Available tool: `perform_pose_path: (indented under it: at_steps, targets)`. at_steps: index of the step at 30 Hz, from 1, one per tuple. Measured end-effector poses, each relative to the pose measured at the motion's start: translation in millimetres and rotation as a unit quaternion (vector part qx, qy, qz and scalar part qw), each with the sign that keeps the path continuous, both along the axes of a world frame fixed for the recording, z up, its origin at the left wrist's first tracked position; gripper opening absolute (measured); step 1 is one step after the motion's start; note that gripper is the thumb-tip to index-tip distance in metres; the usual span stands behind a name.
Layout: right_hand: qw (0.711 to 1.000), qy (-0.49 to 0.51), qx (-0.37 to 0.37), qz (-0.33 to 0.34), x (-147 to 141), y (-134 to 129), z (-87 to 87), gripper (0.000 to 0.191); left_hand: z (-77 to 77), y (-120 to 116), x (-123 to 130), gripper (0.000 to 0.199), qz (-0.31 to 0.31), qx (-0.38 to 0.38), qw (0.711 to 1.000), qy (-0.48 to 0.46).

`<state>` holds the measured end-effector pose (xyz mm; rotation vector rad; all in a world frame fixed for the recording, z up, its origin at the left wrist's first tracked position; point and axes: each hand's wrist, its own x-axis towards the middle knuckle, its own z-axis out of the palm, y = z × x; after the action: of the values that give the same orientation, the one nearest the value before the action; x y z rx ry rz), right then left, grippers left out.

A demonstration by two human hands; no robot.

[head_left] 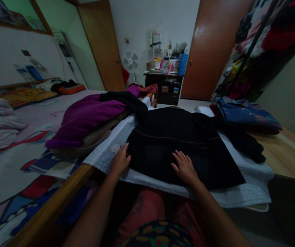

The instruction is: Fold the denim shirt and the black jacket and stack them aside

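Note:
A black long-sleeved garment [162, 151] with a thin brown seam line lies spread face down or face up, I cannot tell, on a light grey-blue cloth [255, 192]. One sleeve reaches left over purple clothing [90, 116]; the other extends right. At the garment's left edge is my left hand [121, 160], thumb apart from the fingers, fingertips touching the fabric. My right hand [184, 167] rests palm down on the lower middle of the garment, its fingers stretched out.
On the left is a bed with a patterned sheet [41, 116] and a wooden edge rail [60, 195]. Folded denim clothing [247, 111] is piled at the right. A fan [130, 61] and a dark cabinet [165, 89] stand at the back; hanging clothes [286, 37] fill the upper right.

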<state>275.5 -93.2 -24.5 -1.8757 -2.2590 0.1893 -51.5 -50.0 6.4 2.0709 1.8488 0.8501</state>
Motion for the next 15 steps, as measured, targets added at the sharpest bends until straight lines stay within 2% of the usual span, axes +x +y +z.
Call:
perform_pose_path:
  at_steps: [5, 9, 12, 15]
  targets:
    - [1.0, 0.004, 0.001, -0.004, 0, 0, -0.7, 0.055, 10.2, -3, 12, 0.045, 0.059, 0.021, 0.985, 0.163]
    - [1.0, 0.005, 0.0, 0.0, 0, 0, -0.7, 0.055, 20.6, -6, 15, 0.045, 0.143, -0.081, 0.96, 0.228]
    - [1.0, 0.01, -0.001, -0.001, 0, -1, 0.3, 0.055, 30.7, -4, 13, 0.049, 0.17, -0.111, 0.953, 0.223]
    - [1.0, 0.017, -0.003, -0.002, 0, -1, 1.7, 0.055, 42.7, 1, 10, 0.057, 0.155, -0.069, 0.979, 0.113]
